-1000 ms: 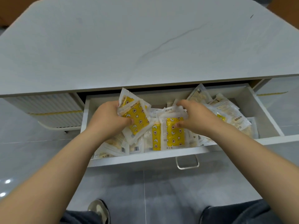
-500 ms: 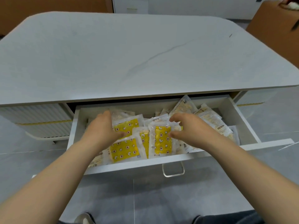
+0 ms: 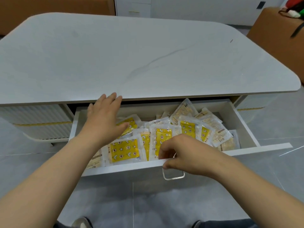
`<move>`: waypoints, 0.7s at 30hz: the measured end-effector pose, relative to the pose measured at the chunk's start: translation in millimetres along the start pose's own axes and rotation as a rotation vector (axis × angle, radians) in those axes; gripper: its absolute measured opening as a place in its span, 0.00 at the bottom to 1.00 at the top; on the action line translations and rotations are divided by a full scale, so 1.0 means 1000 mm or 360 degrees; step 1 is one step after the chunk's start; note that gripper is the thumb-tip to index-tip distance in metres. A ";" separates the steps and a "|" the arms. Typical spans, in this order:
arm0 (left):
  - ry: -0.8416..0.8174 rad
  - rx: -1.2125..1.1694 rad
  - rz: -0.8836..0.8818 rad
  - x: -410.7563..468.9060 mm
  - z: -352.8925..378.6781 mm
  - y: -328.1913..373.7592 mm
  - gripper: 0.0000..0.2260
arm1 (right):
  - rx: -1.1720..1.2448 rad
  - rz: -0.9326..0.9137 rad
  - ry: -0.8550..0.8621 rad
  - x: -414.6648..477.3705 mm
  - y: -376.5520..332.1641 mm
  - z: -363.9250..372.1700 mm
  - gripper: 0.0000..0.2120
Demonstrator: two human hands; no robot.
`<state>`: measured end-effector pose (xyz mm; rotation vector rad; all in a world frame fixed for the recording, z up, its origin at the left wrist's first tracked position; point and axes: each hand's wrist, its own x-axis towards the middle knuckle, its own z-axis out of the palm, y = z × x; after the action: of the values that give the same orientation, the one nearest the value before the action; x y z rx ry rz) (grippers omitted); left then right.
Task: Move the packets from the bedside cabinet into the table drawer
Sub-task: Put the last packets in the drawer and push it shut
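Both hands have let go of the packets (image 3: 125, 150), which now lie loose in the open drawer (image 3: 242, 124) under the table (image 3: 148, 55). Now the left hand (image 3: 105, 119) is lifted over them, its grip wide and holding nothing. The right hand (image 3: 185, 153) has its grip curled on the front edge of the drawer, above the handle (image 3: 173, 177). I judge this load is delivered, and closing the drawer seems next.

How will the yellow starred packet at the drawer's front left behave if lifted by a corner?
Probably floppy: the yellow packet is a thin pouch with clear margins. Likely slippery, its film looks glossy. Seemingly light, resting atop other packets.
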<state>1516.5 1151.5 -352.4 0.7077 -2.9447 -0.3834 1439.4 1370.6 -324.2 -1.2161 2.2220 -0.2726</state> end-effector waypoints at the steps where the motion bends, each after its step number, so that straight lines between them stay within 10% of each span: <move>1: -0.0066 0.0026 -0.0018 0.000 0.001 -0.001 0.38 | -0.0010 -0.0007 -0.0010 0.001 0.000 0.000 0.07; 9: -0.0123 0.0002 -0.0032 -0.002 0.001 -0.004 0.38 | -0.0057 -0.0033 -0.0020 0.005 0.004 -0.005 0.08; 21: -0.0128 -0.0020 -0.0065 -0.001 -0.003 -0.005 0.39 | -0.0343 -0.0058 0.0662 0.030 0.021 -0.013 0.40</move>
<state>1520.3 1147.3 -350.3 0.7694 -3.0043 -0.4438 1404.4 1356.6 -335.1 -1.4183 2.6421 -0.3325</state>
